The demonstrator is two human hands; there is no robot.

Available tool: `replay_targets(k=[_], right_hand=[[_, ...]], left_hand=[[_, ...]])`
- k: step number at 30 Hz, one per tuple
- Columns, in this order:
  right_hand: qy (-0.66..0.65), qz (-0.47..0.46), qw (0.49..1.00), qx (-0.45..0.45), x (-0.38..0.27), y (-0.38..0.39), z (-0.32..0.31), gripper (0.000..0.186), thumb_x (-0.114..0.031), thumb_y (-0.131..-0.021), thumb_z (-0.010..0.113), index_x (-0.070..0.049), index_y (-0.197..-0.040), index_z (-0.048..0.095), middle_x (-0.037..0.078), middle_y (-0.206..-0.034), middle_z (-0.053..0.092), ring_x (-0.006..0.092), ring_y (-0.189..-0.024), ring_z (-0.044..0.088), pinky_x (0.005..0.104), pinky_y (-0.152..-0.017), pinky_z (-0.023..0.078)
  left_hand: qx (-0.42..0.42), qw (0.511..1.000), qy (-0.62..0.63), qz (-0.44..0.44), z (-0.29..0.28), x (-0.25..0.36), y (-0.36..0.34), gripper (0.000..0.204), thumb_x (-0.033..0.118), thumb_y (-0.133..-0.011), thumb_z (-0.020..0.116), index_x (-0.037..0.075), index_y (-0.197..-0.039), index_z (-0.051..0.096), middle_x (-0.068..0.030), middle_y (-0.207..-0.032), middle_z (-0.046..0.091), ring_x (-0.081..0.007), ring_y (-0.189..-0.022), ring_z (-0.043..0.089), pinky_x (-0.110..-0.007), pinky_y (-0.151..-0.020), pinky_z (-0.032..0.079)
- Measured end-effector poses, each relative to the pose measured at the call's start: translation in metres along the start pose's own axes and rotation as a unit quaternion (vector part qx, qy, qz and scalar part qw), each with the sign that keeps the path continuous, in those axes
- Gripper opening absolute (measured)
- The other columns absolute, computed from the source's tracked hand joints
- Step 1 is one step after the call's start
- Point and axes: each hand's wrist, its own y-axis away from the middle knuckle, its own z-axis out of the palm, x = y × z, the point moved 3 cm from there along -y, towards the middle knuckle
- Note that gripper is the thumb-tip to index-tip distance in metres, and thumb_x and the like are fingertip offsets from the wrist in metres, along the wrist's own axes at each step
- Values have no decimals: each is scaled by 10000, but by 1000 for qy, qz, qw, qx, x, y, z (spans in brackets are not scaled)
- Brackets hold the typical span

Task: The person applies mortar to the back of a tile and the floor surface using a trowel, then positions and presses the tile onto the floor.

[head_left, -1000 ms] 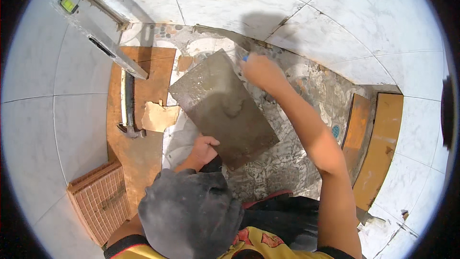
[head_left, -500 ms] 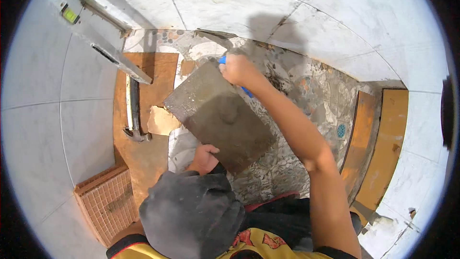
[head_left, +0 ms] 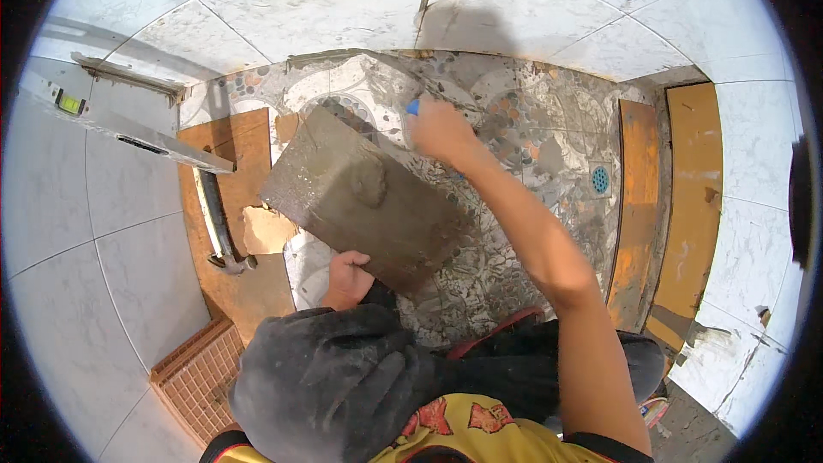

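Note:
A rectangular tile (head_left: pixel 411 244) is tilted in front of me, its upper face coated with grey wet cement. A thicker lump of cement (head_left: pixel 370 182) sits near the middle of its upper part. My left hand (head_left: pixel 347 280) holds the tile's near-left edge, thumb on the coated face. Just beyond the tile's far-right edge, my right hand (head_left: pixel 441 130) is closed around a blue-handled tool (head_left: pixel 412 107). Only bits of blue show past the fist; the tool's working end is hidden, so its kind is unclear.
A hammer (head_left: pixel 213 219) and a torn cardboard piece (head_left: pixel 268 231) lie on a brown board (head_left: pixel 249 283) at left. A spirit level (head_left: pixel 141 135) leans there, above an orange plastic crate (head_left: pixel 201 377). At right are a floor drain (head_left: pixel 599 178) and two boards (head_left: pixel 636 206). Tiled walls surround the cement-smeared floor.
The whole view has shifted. My right hand with the blue-handled tool has moved a little rightward, off the tile's far edge. My left hand keeps its hold on the tile.

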Motion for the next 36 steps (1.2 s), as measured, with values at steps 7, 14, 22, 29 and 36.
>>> replay_targets(k=[7,14,22,29,36], right_hand=[[80,-44,996,-18,26,1,-45,379,-328,-923,545,-15,-1122,620,276,-1078,676,452,-994,656,545,-876,519],[125,-151,978,-68,31,-50,-90,345,-332,-926,557,-9,-1037,605,251,-988,672,448,-940,627,489,-821,494],[137,-182,974,-2,15,12,-96,302,-290,-950,542,-28,-1094,584,254,-996,648,459,-922,620,502,-777,493],[208,-210,955,38,-70,-28,-12,396,-199,-916,547,12,-1249,515,245,-1145,602,406,-1022,640,495,-792,564],[250,-234,938,58,-85,-43,21,391,-134,-891,508,45,-1239,522,255,-1164,594,375,-1042,640,451,-782,581]], left_hand=[[-7,999,50,0,0,3,0,751,-97,-661,472,6,-1403,434,-168,-1383,540,-389,-1296,496,-553,-1113,389],[36,999,18,-28,-3,1,1,697,-40,-665,496,-22,-1362,486,-171,-1361,570,-383,-1272,517,-520,-1123,373],[8,997,72,-36,11,7,4,662,-100,-681,471,-52,-1341,492,-187,-1341,570,-381,-1247,541,-512,-1073,426],[5,999,26,-20,3,5,2,656,-54,-679,486,-33,-1334,509,-173,-1345,581,-379,-1254,536,-538,-1100,395],[16,997,57,-50,-13,-2,-3,681,-88,-666,475,-31,-1345,492,-170,-1325,578,-364,-1239,546,-500,-1069,431]])
